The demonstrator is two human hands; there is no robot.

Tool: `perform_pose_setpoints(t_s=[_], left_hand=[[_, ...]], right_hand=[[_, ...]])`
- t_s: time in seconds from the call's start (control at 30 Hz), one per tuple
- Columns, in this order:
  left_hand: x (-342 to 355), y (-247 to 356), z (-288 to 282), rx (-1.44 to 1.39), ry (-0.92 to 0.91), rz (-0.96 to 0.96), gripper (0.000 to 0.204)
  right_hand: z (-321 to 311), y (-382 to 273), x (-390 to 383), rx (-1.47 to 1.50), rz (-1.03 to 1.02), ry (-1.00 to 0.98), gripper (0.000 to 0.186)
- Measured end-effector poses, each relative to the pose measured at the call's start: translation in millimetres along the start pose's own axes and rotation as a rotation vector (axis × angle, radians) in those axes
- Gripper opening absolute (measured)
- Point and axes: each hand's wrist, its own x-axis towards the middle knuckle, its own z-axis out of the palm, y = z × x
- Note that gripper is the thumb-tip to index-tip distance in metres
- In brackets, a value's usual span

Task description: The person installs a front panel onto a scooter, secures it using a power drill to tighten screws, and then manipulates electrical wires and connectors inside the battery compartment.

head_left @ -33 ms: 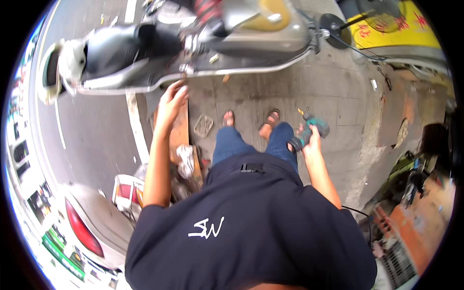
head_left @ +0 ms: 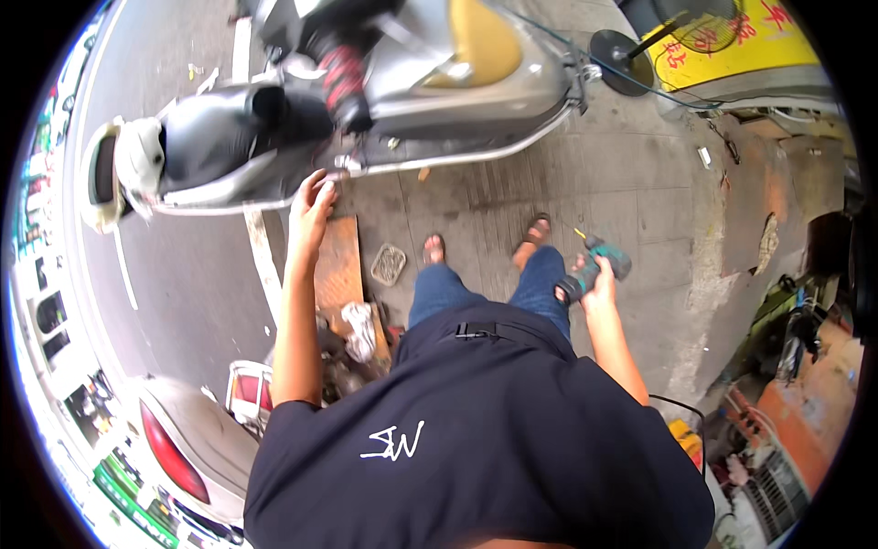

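My right hand (head_left: 599, 285) is wrapped round the handle of a teal and black cordless drill (head_left: 607, 256), held beside my right knee with its yellow bit pointing away from me. My left hand (head_left: 312, 212) reaches forward, fingers loosely bent and apart, with nothing seen in it. Its fingertips come close to the lower edge of a silver scooter (head_left: 476, 108) standing across in front of me; whether they touch it I cannot tell. The scooter has a black seat (head_left: 215, 128), a tan front panel (head_left: 498, 46) and a red-and-black handlebar grip (head_left: 344, 82).
A floor fan (head_left: 631, 59) stands by a yellow sign (head_left: 745, 46) at the far right. On the pavement left of my feet are a small mesh basket (head_left: 389, 263) and a brown board (head_left: 338, 261). Behind my left arm is another vehicle with a red tail light (head_left: 169, 453). Clutter lines the right.
The view has shifted, so the scooter lies a little further left and its handlebar grip shows lower down. The drill stays in my right hand; my left hand stays near the scooter's edge.
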Motion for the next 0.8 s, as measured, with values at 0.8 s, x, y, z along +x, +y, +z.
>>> perform_pose_setpoints(t_s=[0.8], left_hand=[[122.2,78.8,223.2,0.633,1.074,-0.156,0.069]], right_hand=[[155.2,-451.6,239.6,-0.134,0.363,-0.321,0.053]])
